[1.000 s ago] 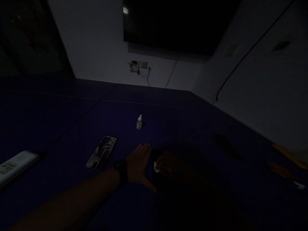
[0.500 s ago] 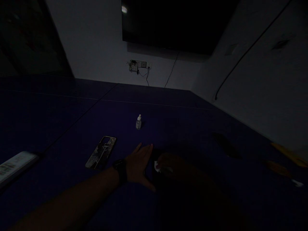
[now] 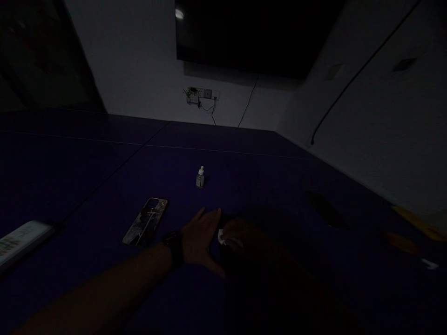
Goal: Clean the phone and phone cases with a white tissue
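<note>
My left hand [image 3: 199, 242], with a dark watch on its wrist, lies flat with its fingers stretched out and the thumb apart. Its fingertips and thumb rest along a dark flat object that I cannot clearly make out in the gloom. Close to the right of it, my right hand [image 3: 244, 233] pinches a crumpled white wipe [image 3: 221, 237] low over that dark object. Beyond both hands stands a small clear dropper bottle [image 3: 199, 180] with a white top. Left of my left hand lies a patterned phone case [image 3: 145, 223].
The blue surface [image 3: 181, 163] runs back to a wall with a screen [image 3: 244, 37] and sockets [image 3: 200, 94]. A white power strip [image 3: 24, 239] lies at left. A dark flat object [image 3: 326, 210], a yellow item [image 3: 419, 223] and an orange-brown item [image 3: 401, 243] lie at right.
My right hand has shifted slightly left with the wipe, closer to my left hand. My left hand stays in place.
</note>
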`<state>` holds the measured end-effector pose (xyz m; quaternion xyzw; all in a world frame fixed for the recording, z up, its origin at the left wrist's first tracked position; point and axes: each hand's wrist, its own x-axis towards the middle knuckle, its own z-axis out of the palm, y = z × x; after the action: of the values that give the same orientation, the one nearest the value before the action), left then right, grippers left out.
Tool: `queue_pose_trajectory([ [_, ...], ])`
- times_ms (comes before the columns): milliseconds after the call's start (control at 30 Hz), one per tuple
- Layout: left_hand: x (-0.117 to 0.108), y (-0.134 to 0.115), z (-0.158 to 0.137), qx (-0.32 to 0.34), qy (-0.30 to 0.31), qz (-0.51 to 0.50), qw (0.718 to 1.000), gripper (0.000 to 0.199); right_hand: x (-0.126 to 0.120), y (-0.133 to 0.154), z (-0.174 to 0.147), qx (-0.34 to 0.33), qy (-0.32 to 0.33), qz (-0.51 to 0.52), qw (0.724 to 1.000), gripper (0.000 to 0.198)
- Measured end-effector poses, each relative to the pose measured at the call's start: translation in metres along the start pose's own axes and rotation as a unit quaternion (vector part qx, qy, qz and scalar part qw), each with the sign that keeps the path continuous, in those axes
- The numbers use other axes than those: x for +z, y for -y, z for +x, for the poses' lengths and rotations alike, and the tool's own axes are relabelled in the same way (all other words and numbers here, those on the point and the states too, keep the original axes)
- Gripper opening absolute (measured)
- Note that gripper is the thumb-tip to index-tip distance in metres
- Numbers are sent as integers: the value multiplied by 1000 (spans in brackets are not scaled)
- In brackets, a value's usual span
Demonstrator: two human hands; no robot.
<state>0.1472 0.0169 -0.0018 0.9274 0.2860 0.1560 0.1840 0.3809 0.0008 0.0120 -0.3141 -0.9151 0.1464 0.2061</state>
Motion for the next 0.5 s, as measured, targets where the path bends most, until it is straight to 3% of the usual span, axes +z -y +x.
queue_pose_trajectory([
  [100, 0, 0, 0, -6, 2, 0, 1000, 150, 1, -5, 3, 17, -29, -31, 999, 19],
  [300, 0, -1, 0, -7, 10, 3, 1000, 150, -12, 1, -4, -22, 39, -3, 999, 13],
  [400, 0, 0, 0, -3, 7, 7, 1000, 150, 1, 1, 1, -30, 4, -13, 999, 15],
  [500, -1, 0, 0, -4, 6, 9, 1000, 148, 3, -5, 3, 11, -31, -54, 998, 15],
])
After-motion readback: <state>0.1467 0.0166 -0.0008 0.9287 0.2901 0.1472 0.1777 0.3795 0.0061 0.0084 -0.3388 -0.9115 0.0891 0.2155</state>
